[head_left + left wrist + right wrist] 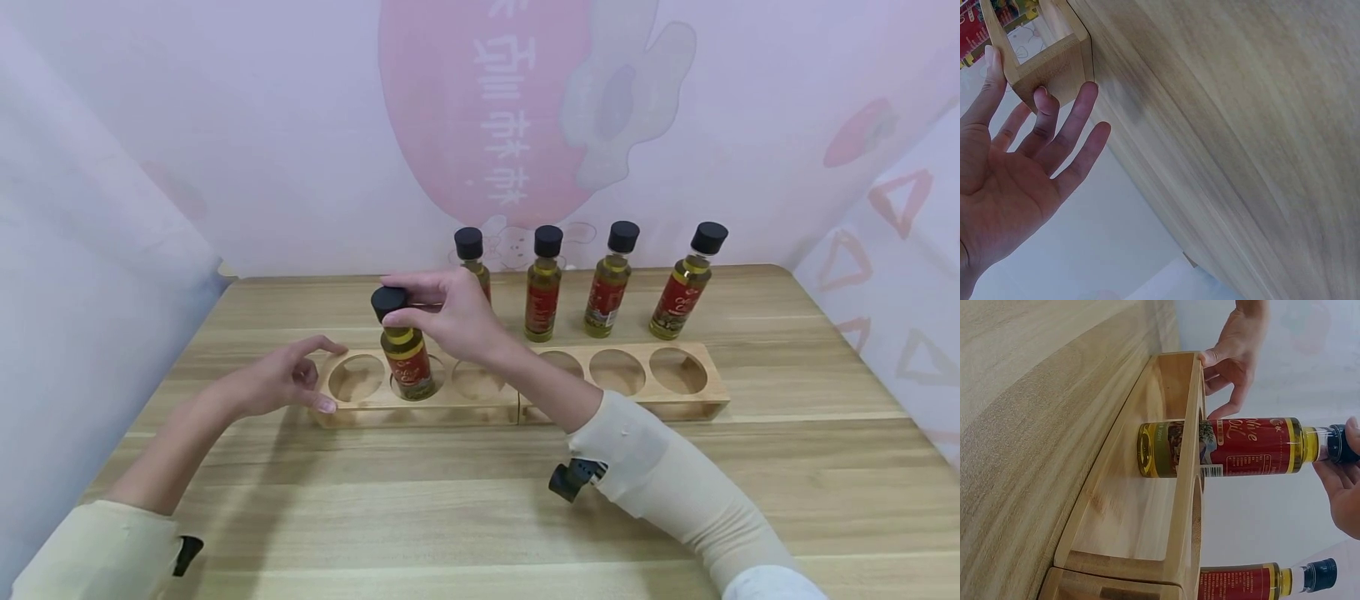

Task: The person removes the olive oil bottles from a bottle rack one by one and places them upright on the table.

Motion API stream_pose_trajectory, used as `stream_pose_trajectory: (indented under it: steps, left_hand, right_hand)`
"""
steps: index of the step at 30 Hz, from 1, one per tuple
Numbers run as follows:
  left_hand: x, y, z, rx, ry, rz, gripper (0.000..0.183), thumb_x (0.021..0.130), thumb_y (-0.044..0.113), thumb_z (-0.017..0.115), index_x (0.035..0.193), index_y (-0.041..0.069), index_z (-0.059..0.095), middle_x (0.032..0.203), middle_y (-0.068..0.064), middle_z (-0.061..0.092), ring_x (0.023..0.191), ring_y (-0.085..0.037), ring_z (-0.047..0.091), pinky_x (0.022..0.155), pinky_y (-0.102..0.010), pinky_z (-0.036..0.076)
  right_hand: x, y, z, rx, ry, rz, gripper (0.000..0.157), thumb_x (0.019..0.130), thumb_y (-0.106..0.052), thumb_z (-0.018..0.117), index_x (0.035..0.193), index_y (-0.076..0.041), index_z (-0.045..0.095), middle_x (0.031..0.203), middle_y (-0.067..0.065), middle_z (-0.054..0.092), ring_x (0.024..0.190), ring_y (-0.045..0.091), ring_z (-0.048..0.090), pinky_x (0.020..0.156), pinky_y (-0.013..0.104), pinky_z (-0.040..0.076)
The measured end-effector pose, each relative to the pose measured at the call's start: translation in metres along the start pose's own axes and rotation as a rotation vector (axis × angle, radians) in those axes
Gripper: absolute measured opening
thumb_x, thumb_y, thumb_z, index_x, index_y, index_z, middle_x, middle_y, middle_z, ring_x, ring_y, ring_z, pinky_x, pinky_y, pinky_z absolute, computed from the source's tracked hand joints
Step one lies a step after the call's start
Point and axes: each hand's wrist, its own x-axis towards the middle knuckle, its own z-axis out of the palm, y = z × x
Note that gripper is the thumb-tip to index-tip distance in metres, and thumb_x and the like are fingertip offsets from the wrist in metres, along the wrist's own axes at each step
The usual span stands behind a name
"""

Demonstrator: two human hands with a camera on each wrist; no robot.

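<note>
An olive oil bottle [409, 367] with a red label stands through the second hole from the left in a wooden rack [420, 414]. My right hand [457, 317] pinches its black cap from above. In the right wrist view, the base of the bottle [1160, 450] shows inside the rack, below its top board. At the rack's left end, my left hand [281, 379] holds the corners, thumb at the front and forefinger at the back. The left wrist view shows the other fingers [1075, 125] spread by the end panel.
A second wooden rack [660, 411] with round holes adjoins the first on the right. Several more olive oil bottles [542, 300] stand in a row behind the racks. A printed white cloth [300, 150] hangs behind the wooden table [420, 500].
</note>
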Motion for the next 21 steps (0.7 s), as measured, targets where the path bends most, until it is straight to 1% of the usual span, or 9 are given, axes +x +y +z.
stream_pose_trajectory:
  steps: [10,16,21]
  left_hand:
    - [-0.0014,-0.0007,-0.0019,0.013,-0.004,-0.006,0.080,0.084,0.015,0.087,0.146,-0.005,0.041,0.071,-0.002,0.046,0.065,-0.013,0.043,0.063,-0.028,0.039]
    - [-0.0009,-0.0005,-0.0018,0.007,-0.006,-0.011,0.080,0.084,0.015,0.087,0.147,-0.005,0.041,0.071,-0.002,0.047,0.065,-0.013,0.044,0.063,-0.028,0.040]
    - [-0.0004,0.0005,-0.0017,0.003,-0.008,-0.007,0.079,0.085,0.015,0.086,0.147,-0.004,0.040,0.071,-0.002,0.046,0.065,-0.013,0.043,0.063,-0.028,0.039]
  right_hand:
    - [-0.0015,0.0003,0.0001,0.024,-0.029,-0.030,0.041,0.087,0.006,0.079,0.127,0.008,0.069,0.117,0.023,0.072,0.103,0.027,0.075,0.088,0.029,0.058]
    - [-0.0036,0.0000,-0.0008,0.050,-0.029,-0.029,0.040,0.087,0.007,0.078,0.127,0.007,0.069,0.118,0.024,0.071,0.103,0.027,0.075,0.088,0.030,0.058]
    - [-0.0047,-0.0028,-0.0022,0.072,-0.013,-0.038,0.040,0.087,0.008,0.078,0.126,0.008,0.069,0.117,0.025,0.071,0.103,0.028,0.075,0.088,0.031,0.058]
